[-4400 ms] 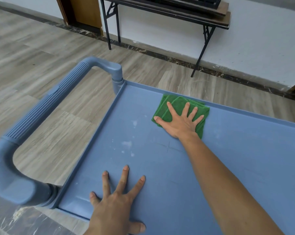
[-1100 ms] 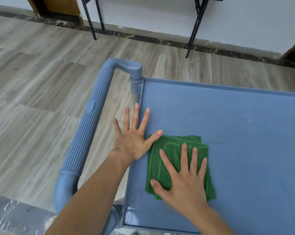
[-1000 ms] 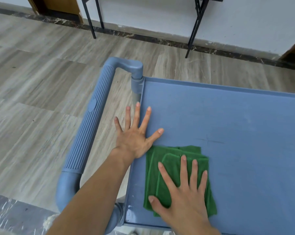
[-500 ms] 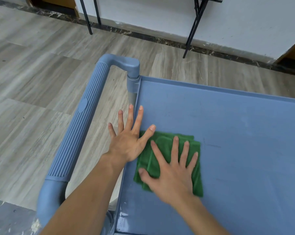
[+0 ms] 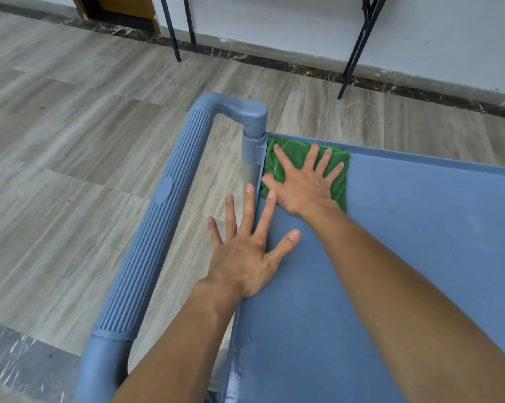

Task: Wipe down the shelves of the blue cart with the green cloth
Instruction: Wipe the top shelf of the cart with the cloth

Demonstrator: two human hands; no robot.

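The right hand (image 5: pixel 303 187) lies flat with fingers spread, pressing the green cloth (image 5: pixel 339 181) into the far left corner of the blue cart (image 5: pixel 419 228)'s top shelf, hiding much of it. The left hand (image 5: pixel 245 257) rests open on the shelf's left rim, gripping nothing; the lower shelves are out of sight.

Right hand (image 5: pixel 302 184) pushed green cloth (image 5: pixel 339 181) forward into far-left shelf corner.
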